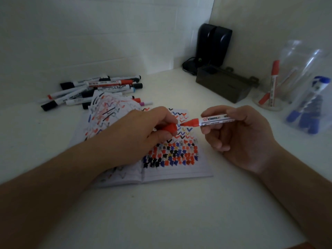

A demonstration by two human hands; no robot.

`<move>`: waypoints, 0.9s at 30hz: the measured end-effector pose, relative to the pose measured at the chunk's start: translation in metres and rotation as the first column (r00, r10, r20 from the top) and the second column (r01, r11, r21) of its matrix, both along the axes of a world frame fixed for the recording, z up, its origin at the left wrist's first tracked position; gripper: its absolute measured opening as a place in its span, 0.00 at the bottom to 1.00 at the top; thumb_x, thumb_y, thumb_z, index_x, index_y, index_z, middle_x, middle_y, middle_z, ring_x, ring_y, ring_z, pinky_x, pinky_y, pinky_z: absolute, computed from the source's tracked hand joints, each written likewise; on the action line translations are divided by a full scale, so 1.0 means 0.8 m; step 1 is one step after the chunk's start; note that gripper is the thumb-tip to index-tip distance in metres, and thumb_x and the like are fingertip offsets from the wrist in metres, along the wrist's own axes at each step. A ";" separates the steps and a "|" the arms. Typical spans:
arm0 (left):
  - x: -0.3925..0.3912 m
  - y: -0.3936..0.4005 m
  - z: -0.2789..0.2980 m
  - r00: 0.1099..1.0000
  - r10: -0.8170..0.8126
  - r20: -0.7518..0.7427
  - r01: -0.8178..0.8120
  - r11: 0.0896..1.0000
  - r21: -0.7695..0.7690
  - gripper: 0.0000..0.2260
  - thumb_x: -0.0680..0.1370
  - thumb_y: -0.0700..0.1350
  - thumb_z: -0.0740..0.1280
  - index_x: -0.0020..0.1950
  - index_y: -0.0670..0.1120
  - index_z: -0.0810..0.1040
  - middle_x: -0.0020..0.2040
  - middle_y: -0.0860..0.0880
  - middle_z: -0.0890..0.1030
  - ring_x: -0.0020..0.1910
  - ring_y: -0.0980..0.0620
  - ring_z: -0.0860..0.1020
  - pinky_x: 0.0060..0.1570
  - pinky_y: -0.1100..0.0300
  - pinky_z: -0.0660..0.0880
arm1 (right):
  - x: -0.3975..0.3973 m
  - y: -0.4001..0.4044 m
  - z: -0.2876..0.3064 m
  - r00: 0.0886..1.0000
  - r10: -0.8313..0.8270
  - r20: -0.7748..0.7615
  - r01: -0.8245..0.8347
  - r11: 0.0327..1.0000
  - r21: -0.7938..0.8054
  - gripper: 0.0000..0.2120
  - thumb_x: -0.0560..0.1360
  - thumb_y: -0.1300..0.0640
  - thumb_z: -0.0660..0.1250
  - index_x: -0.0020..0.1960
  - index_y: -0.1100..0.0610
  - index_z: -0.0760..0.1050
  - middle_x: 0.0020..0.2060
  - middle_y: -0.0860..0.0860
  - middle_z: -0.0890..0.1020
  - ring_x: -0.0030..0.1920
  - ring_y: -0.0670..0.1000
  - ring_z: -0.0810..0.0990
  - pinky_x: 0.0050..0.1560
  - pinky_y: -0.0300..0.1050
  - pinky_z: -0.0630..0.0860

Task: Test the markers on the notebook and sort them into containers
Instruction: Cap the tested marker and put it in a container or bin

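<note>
An open notebook (179, 169) covered in red, black and blue test marks lies in the middle of the white table. Over it, my right hand (246, 137) grips an uncapped red marker (206, 121), its tip pointing left. My left hand (143, 133) pinches that marker's red cap (169, 129) just left of the tip. A pile of several capped markers (93, 90) lies at the back left. At the right stand two clear containers: one (280, 79) holds red markers, the other (312, 105) holds blue ones.
A dark box (224, 87) sits at the back right in front of two black speakers (213, 45) in the wall corner. The wall runs close behind the marker pile. White table surface extends in front of the notebook.
</note>
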State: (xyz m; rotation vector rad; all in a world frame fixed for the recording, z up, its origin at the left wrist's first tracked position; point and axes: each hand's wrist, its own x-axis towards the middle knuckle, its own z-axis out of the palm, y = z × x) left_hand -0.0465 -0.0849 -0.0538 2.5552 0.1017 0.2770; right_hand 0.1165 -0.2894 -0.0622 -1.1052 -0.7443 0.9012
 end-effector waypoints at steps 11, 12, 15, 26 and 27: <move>0.001 -0.003 0.001 0.999 -0.013 0.042 0.011 0.999 0.051 0.11 0.82 0.53 0.65 0.64 0.62 0.75 0.52 0.69 0.77 0.54 0.72 0.76 0.49 0.77 0.70 | -0.010 0.008 0.000 0.980 -0.097 0.173 0.121 0.984 -0.129 0.02 0.78 0.60 0.63 0.48 0.58 0.74 0.38 0.60 0.84 0.27 0.55 0.72 0.24 0.41 0.63; 0.000 -0.005 0.002 0.998 -0.014 0.061 0.011 0.999 0.046 0.11 0.82 0.52 0.65 0.64 0.62 0.75 0.51 0.69 0.77 0.52 0.73 0.76 0.48 0.77 0.71 | -0.010 0.008 0.000 0.972 -0.120 0.202 0.148 0.980 -0.130 0.04 0.80 0.60 0.65 0.47 0.59 0.74 0.37 0.59 0.84 0.27 0.54 0.72 0.24 0.41 0.63; 0.000 -0.010 0.009 0.990 0.020 0.142 -0.017 1.000 -0.021 0.09 0.82 0.51 0.66 0.60 0.62 0.76 0.46 0.66 0.80 0.48 0.71 0.77 0.46 0.76 0.72 | -0.013 0.005 0.001 0.963 -0.177 0.201 0.199 0.975 -0.095 0.04 0.76 0.60 0.70 0.48 0.61 0.82 0.33 0.57 0.81 0.28 0.51 0.71 0.25 0.39 0.66; 0.062 -0.045 0.068 0.998 0.054 -0.009 -0.054 0.930 -0.365 0.10 0.85 0.46 0.63 0.49 0.50 0.83 0.40 0.46 0.84 0.32 0.54 0.72 0.35 0.55 0.70 | 0.001 -0.017 0.055 0.932 -0.305 0.197 0.306 0.952 0.026 0.10 0.79 0.54 0.68 0.52 0.62 0.76 0.32 0.58 0.80 0.27 0.52 0.71 0.25 0.39 0.65; 0.075 -0.057 0.076 0.996 0.053 0.069 -0.028 0.945 -0.327 0.09 0.85 0.45 0.63 0.49 0.52 0.82 0.40 0.50 0.84 0.32 0.57 0.73 0.35 0.57 0.71 | 0.010 -0.028 0.065 0.923 -0.325 0.205 0.322 0.945 0.049 0.08 0.79 0.55 0.68 0.50 0.60 0.76 0.32 0.57 0.80 0.27 0.52 0.72 0.25 0.39 0.65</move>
